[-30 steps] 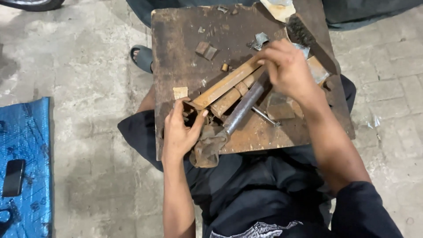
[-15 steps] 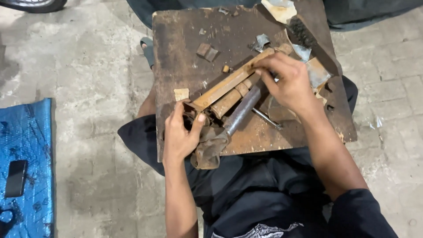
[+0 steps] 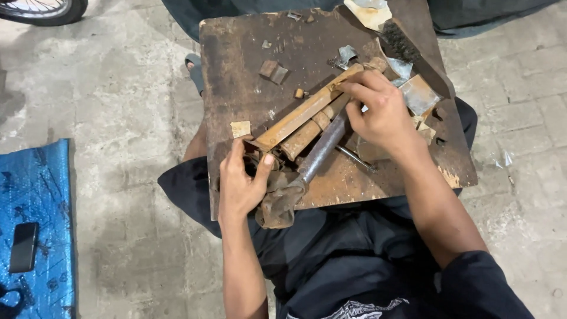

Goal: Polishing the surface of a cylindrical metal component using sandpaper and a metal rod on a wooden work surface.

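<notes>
At the far left a blue mat (image 3: 35, 207) is spread on the concrete floor (image 3: 118, 118), with a dark phone (image 3: 24, 247) lying on it, and a wheel (image 3: 41, 9) is just caught at the top corner.

Moving in, the left hand (image 3: 242, 177) is clenched on the near end of the rusty metal bar (image 3: 307, 112), thumb and fingers wrapped round where the bar meets the worn rag (image 3: 277, 204) hanging over the edge of the board. That grip is unchanged from half a second ago, so the near end is being kept pinned.

The bar itself is laid slantwise across the brown wooden board (image 3: 236, 71) resting on the lap. Just beside it a rusty tube (image 3: 307, 131) and a grey rod (image 3: 322, 147) are lined up, all three touching or nearly so. Small wooden offcuts (image 3: 273, 71) are scattered further up the board.

The change is at the right. The right hand (image 3: 384, 112) has been drawn down along the bar from its far tip, and the fingertips are now pinched on the bar's upper end, with the rest of the hand lying over the top of the rod. The bundle itself has hardly shifted. It is judged that the pieces are being squared up and steadied against one another rather than lifted.

Beyond the right hand, shiny metal scraps (image 3: 416, 94) and a dark brush (image 3: 401, 41) are left lying at the board's far corner.
</notes>
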